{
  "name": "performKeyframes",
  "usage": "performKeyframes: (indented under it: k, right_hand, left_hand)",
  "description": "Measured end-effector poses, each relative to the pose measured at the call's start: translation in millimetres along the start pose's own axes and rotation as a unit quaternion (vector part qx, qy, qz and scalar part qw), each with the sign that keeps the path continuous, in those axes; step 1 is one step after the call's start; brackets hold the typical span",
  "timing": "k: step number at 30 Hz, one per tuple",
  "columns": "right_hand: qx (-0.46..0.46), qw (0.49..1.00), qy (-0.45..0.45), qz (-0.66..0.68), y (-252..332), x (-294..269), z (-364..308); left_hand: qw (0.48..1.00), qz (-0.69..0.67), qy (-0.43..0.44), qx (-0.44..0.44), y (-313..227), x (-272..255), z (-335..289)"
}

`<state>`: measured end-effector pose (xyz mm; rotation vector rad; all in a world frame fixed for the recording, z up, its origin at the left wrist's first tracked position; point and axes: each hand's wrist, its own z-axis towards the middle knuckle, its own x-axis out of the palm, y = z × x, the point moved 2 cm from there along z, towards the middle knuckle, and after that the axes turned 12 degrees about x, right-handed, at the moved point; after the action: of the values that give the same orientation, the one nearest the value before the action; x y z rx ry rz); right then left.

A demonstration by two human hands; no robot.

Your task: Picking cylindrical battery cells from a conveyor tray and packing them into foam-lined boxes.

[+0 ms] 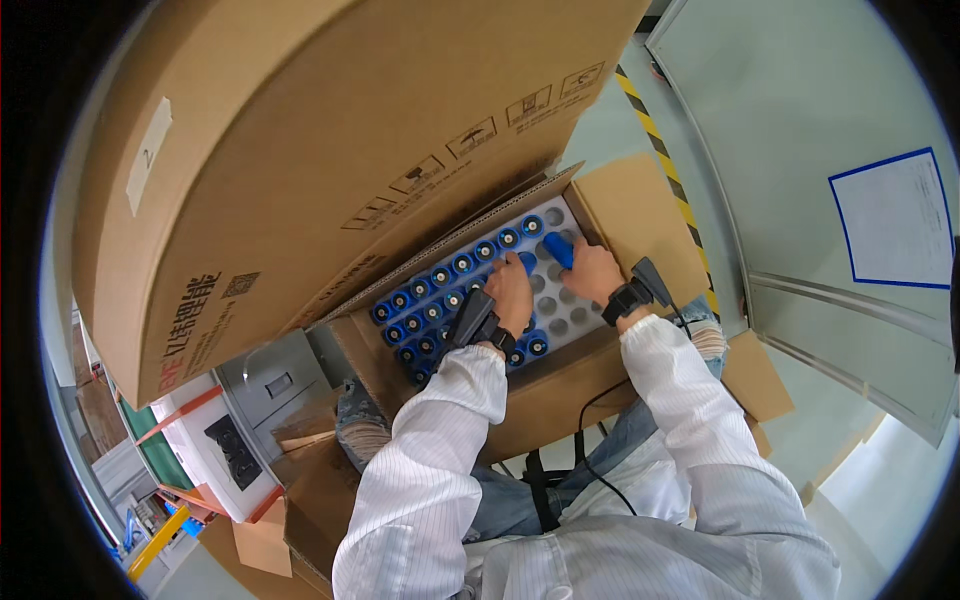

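A grey foam tray (562, 298) with round holes sits inside an open cardboard box (560, 378). Upright blue cylindrical battery cells (462, 264) fill its left part in rows, while several holes on the right have no cell. My right hand (594, 274) is closed around a tilted blue battery cell (558, 249) above the tray. Just to the left, my left hand (512, 294) reaches down with bent fingers, its fingertips closed at another blue battery cell (527, 263). Part of that cell and some of the rows are hidden behind my left hand and wrist.
A large cardboard carton (400, 110) leans close over the box's far side. The box's right flap (640, 225) is folded outward. A cable (584, 440) hangs over my lap. Yellow-black floor tape (660, 150) and a pale panel (800, 130) lie to the right.
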<state>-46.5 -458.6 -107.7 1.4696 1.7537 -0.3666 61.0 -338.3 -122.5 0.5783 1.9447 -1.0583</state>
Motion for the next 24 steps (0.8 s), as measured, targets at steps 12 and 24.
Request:
performKeyframes:
  k: [12, 24]
  right_hand:
    - [-0.235, 0.955, -0.180, -0.023, 28, 25, 13]
    - [-0.314, 0.931, -0.158, -0.100, 1, 57, -14]
  left_hand:
    - [0.914, 0.389, 0.005, 0.115, 19, 81, 27]
    - [0.933, -0.129, 0.246, 0.226, -64, -304, -178]
